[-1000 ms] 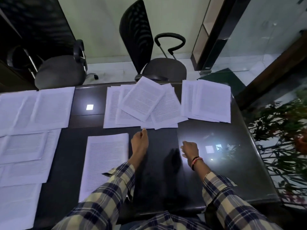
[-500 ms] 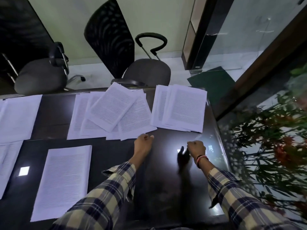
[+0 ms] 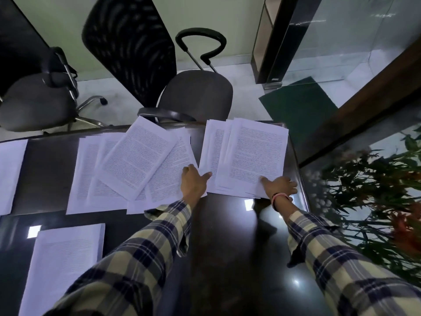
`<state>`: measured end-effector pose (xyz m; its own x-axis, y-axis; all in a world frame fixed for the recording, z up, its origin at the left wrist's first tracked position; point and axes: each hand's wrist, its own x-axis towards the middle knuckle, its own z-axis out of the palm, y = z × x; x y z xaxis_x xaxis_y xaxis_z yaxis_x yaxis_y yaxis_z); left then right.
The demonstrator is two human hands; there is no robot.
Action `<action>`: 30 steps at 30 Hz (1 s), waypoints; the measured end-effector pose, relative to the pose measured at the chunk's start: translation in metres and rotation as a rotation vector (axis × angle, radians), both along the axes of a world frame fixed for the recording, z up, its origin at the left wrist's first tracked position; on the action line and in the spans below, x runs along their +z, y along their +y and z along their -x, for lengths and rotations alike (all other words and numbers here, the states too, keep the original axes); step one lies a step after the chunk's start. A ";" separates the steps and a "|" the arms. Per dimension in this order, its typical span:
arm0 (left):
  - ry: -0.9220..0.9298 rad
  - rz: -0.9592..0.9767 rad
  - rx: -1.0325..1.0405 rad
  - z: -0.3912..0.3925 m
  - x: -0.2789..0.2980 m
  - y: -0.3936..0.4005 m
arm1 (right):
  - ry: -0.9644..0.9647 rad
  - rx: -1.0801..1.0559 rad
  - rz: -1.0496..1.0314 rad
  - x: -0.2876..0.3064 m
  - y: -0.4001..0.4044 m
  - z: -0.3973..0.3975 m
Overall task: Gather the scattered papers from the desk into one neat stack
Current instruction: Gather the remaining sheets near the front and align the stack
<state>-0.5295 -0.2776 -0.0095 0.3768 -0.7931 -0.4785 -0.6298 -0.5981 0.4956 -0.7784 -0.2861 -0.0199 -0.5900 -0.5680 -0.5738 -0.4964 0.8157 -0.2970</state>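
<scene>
Printed white papers lie scattered over a dark glossy desk (image 3: 227,247). A loose pile of sheets (image 3: 248,153) sits at the far right corner. My right hand (image 3: 281,185) rests on its near right corner, thumb on top of the paper. My left hand (image 3: 193,181) lies at the pile's near left corner, thumb touching its edge, fingers over the neighbouring fanned heap (image 3: 136,160) in the middle. One more sheet (image 3: 66,265) lies near left, and another (image 3: 10,174) at the far left edge.
Two black office chairs (image 3: 193,94) (image 3: 34,103) stand behind the desk's far edge. A green mat (image 3: 298,106) lies on the floor past the right corner. A glass wall and leafy plants (image 3: 376,197) border the desk's right side.
Both hands have reached forward from the bare desk onto the near corners of the right pile. The view has shifted right, so the left papers have slid out of frame.
</scene>
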 end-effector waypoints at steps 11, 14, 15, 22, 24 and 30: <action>0.072 -0.114 0.039 0.010 -0.029 -0.031 | -0.059 -0.020 0.050 -0.030 -0.021 -0.014; 0.269 -0.130 0.102 0.003 -0.027 -0.029 | -0.142 -0.047 0.084 -0.029 -0.015 -0.009; 0.337 -0.129 0.125 0.001 -0.024 -0.026 | -0.165 -0.050 0.116 -0.030 -0.011 -0.010; 0.666 -0.069 0.268 -0.029 0.022 0.037 | -0.619 -0.138 0.357 -0.019 0.061 -0.018; 0.703 -0.054 0.301 -0.043 0.035 0.071 | -0.704 -0.120 0.350 -0.010 0.092 -0.023; 0.705 -0.111 0.394 -0.086 0.038 0.186 | -0.805 0.013 0.234 0.004 0.176 -0.047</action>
<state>-0.4434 -0.0919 0.0281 0.1988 -0.5994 -0.7754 0.0753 -0.7795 0.6219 -0.7312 -0.1098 -0.0156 -0.0431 -0.7288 -0.6833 -0.0697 0.6845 -0.7257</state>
